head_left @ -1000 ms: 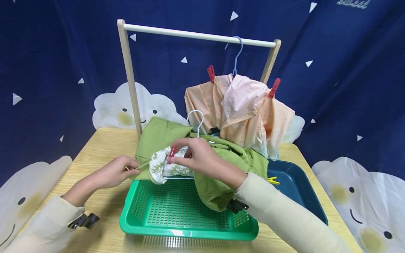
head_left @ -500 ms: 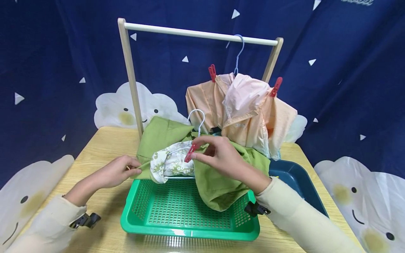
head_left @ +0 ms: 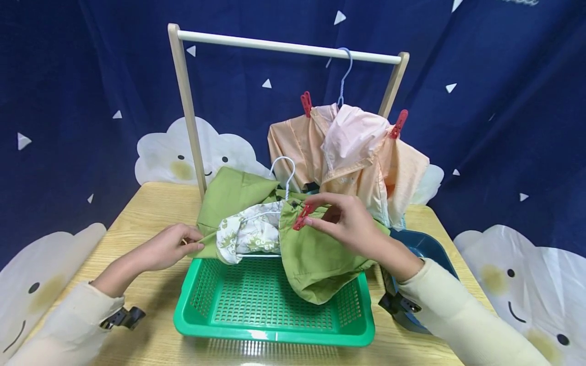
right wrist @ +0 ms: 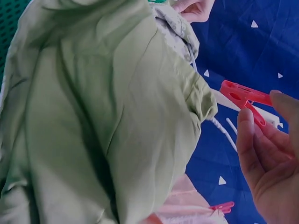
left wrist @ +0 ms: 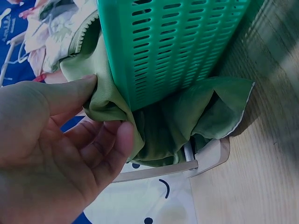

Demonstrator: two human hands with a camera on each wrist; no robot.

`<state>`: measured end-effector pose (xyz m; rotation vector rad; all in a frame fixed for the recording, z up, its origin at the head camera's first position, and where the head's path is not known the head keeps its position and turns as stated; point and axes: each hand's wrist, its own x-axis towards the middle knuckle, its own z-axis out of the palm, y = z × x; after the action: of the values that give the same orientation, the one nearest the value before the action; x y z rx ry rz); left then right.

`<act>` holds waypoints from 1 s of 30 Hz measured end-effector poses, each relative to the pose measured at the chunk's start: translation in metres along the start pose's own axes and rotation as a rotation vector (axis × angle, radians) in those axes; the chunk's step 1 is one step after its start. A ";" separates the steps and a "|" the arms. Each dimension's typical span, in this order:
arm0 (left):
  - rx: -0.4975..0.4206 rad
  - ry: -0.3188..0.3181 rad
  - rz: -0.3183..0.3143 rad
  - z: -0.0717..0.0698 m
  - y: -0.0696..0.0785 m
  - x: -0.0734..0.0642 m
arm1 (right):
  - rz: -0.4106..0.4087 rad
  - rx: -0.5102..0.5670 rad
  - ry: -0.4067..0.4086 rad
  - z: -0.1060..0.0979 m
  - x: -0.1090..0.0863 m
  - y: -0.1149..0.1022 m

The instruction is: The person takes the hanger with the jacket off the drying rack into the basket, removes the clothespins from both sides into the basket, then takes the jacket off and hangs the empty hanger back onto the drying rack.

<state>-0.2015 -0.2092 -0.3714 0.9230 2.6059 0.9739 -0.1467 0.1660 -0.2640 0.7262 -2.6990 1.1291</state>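
A green jacket [head_left: 320,264] with a white patterned lining [head_left: 261,236] lies over the back of a green basket, a white hanger [head_left: 288,168] sticking up from it. My left hand [head_left: 167,247] pinches the jacket's edge on the left between thumb and fingers; in the left wrist view the pinched cloth [left wrist: 105,88] folds beside the basket wall. Between thumb and fingertips, my right hand [head_left: 352,226] holds a red clothespin [head_left: 302,217] over the jacket's right part. The right wrist view shows this clothespin [right wrist: 243,95] apart from the cloth.
The green basket [head_left: 274,335] stands on a wooden table [head_left: 151,213]. Behind it is a rack with a white bar [head_left: 288,47], where a peach jacket [head_left: 293,147] hangs on a blue hanger [head_left: 345,76] with two red clothespins [head_left: 399,124]. A dark blue tray [head_left: 439,254] sits right, partly hidden by my arm.
My right hand has moved right with the red clothespin, from over the white lining to over the jacket's right part. The left hand keeps its pinch in the same place.
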 end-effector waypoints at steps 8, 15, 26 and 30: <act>0.005 0.001 -0.013 -0.002 -0.002 0.000 | 0.045 -0.010 -0.005 -0.013 -0.004 0.009; 0.006 0.002 -0.019 -0.003 -0.002 0.000 | 0.050 -0.022 0.014 -0.022 -0.009 0.016; 0.000 0.003 0.007 -0.001 0.001 0.002 | 0.040 -0.001 0.079 -0.036 -0.028 0.031; -0.005 0.007 0.008 0.000 0.001 0.001 | 0.041 0.014 0.108 -0.044 -0.036 0.038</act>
<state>-0.2015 -0.2078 -0.3704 0.9311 2.6063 0.9861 -0.1363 0.2330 -0.2673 0.5964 -2.6296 1.1617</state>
